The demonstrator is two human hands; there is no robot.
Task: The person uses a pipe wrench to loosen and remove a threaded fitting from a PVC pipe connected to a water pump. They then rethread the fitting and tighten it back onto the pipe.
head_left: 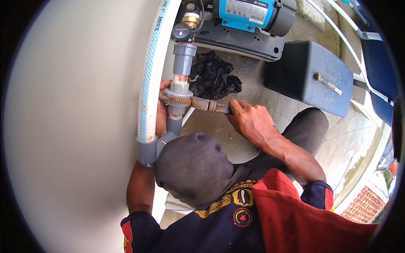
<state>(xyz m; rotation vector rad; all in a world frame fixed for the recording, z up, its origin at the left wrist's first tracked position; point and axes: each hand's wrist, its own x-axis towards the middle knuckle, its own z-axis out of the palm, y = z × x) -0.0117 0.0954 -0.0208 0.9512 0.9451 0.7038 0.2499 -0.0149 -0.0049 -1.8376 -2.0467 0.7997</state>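
A pipe wrench (204, 104) lies crosswise against a grey pipe union (179, 90) on the vertical pipe. My right hand (252, 122) is closed round the wrench's blue handle end. Behind the union, my left hand (162, 116) curls round from the left, with its fingertips near the wrench jaw; the pipe hides part of it. Above the union sits a wider grey coupling (184, 60), with reddish smears on the white pipe between them. Below it, a grey elbow (174, 126) bends toward a grey tee (147, 151).
A white pipe with a blue-patterned hose (148, 92) runs along the pale wall at left. A blue pump (244, 14) on a black base stands at the top. Nearby are a crumpled black plastic bag (214, 76) and a dark box-shaped cover (310, 78) with a small fitting on it.
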